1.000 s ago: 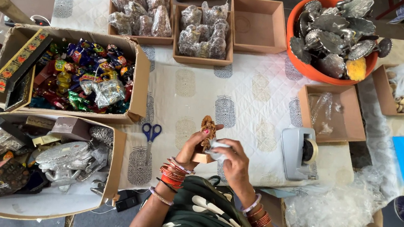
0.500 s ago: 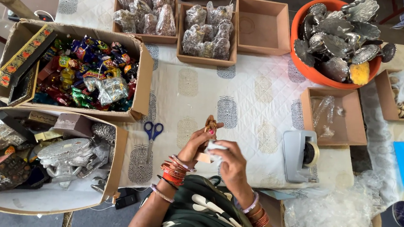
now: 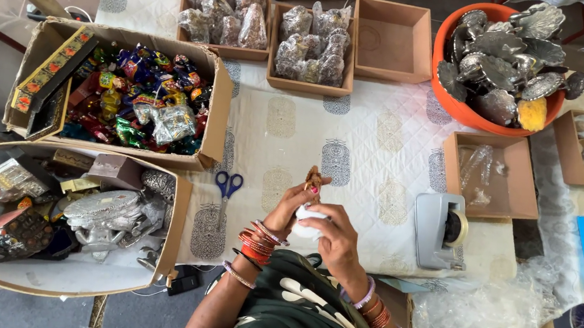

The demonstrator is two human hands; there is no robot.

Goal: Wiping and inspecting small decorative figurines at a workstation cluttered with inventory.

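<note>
Brown and small, that little carved-looking figurine (image 3: 314, 178) is pinched in the fingertips of your left hand (image 3: 293, 203), held up over the white block-printed tablecloth (image 3: 372, 143) just in front of you. Your right hand (image 3: 333, 238) is curled around a small white wad of wrapping (image 3: 308, 222), fingers mostly closed on it, and the two hands are touching. Can't tell whether the white stuff is already stuck to the figurine.

Blue-handled scissors (image 3: 228, 183) lie at your 9 o'clock, just beside the left wrist. Grey tape dispenser (image 3: 439, 229) sits at 3 o'clock, near the right hand. Up at 10 o'clock there's a cardboard box of shiny coloured sweets (image 3: 134, 95), and at 8 o'clock a second cardboard box with silver trinkets (image 3: 105, 214). At 12 o'clock, well apart from you, two brown trays of plastic-wrapped figures (image 3: 311, 41) stand side by side, with an open brown tray (image 3: 388, 41) next to them. At 1 o'clock an orange tub of silver leaf-shaped pieces (image 3: 505, 60).
</note>
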